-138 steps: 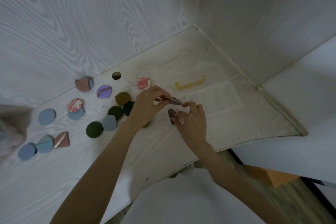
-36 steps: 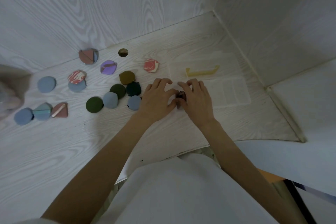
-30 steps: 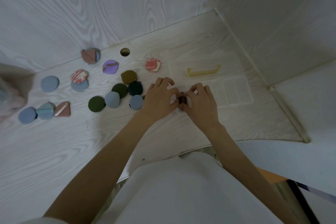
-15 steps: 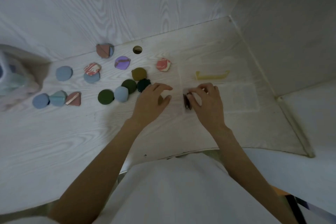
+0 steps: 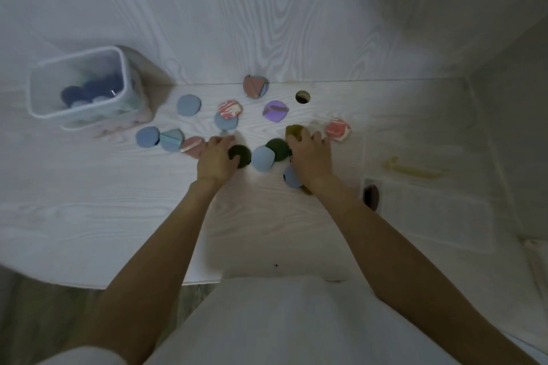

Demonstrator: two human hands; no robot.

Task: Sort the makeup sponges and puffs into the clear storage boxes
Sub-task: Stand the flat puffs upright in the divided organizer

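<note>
No readable writing anywhere. Nearest, right of the grommet hole [image 5: 302, 96] and well toward the viewer: flat clear box [image 5: 427, 210], one dark brown sponge [image 5: 371, 196] in its left compartment. Below the hole: left hand [image 5: 216, 158] curled on a dark green puff [image 5: 240, 155]; right hand [image 5: 311, 157], fingers bent over an olive puff [image 5: 294, 132]. Loose puffs between. Far left of the hole: tall clear tub [image 5: 80, 89] holding dark blue puffs [image 5: 89, 92].

Pale wood-grain table [image 5: 89, 231] with a round cable hole [image 5: 302, 96] near its back edge; matching white panels behind and right; dim, soft light.
</note>
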